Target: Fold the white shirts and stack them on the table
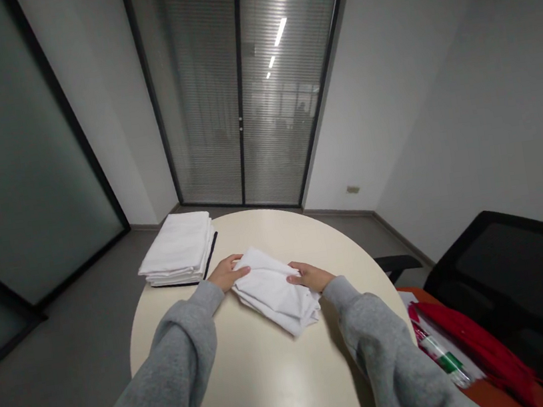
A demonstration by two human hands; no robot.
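Observation:
A folded white cloth (274, 290) is between my hands over the middle of the round table, tilted with its near corner pointing towards me. My left hand (228, 273) grips its upper left edge, thumb on top and fingers behind and underneath. On the opposite side, my right hand (309, 275) holds the right edge in the same way, thumb lying on the cloth. Several layers show along the cloth's near edge, and they look a little uneven at the right. I cannot tell whether its underside touches the table.
A stack of folded white cloths (179, 243) lies on a dark flat board (211, 251) at the table's back left edge. The round cream table (278, 391) spreads beneath my arms. At right stands a black mesh chair (519, 276); its seat bears a red item (464, 331) and a bottle (442, 355).

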